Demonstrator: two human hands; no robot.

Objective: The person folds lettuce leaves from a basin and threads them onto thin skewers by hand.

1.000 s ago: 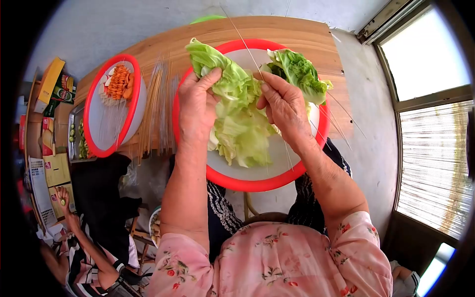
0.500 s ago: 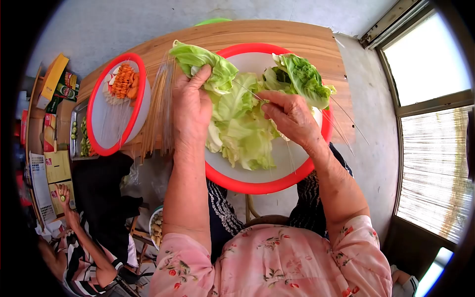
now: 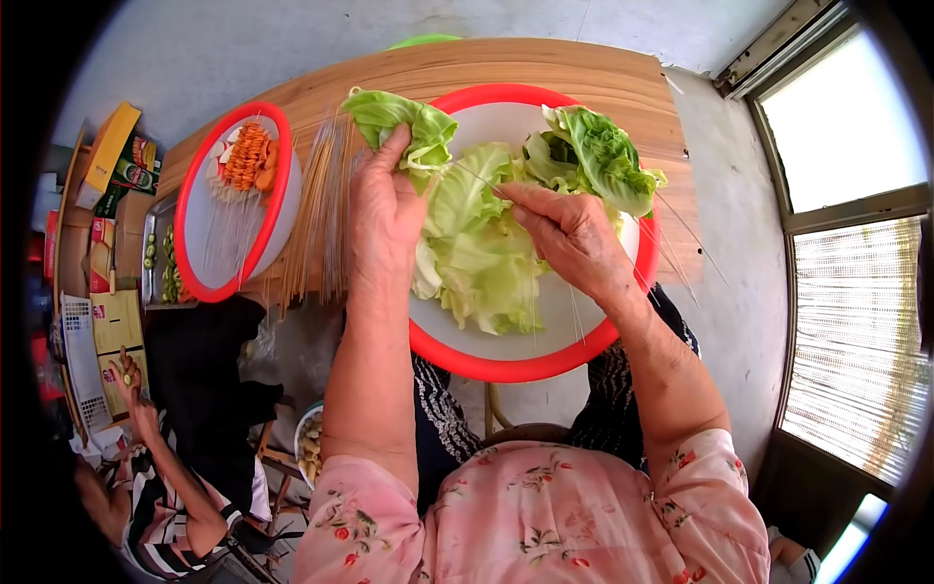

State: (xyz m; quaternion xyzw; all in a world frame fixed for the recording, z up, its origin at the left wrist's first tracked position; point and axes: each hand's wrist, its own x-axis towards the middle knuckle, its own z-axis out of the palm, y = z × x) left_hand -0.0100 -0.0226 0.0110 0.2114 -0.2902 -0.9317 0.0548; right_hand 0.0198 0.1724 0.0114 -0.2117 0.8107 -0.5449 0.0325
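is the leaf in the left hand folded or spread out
Folded: the leaf is gathered into a layered bundle, pinched in the left hand.

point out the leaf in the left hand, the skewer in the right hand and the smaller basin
Leaf point(image 3: 428, 130): head view, on its folded side.
Skewer point(image 3: 474, 174): head view, on its bare shaft.
Smaller basin point(image 3: 209, 292): head view, on its red rim.
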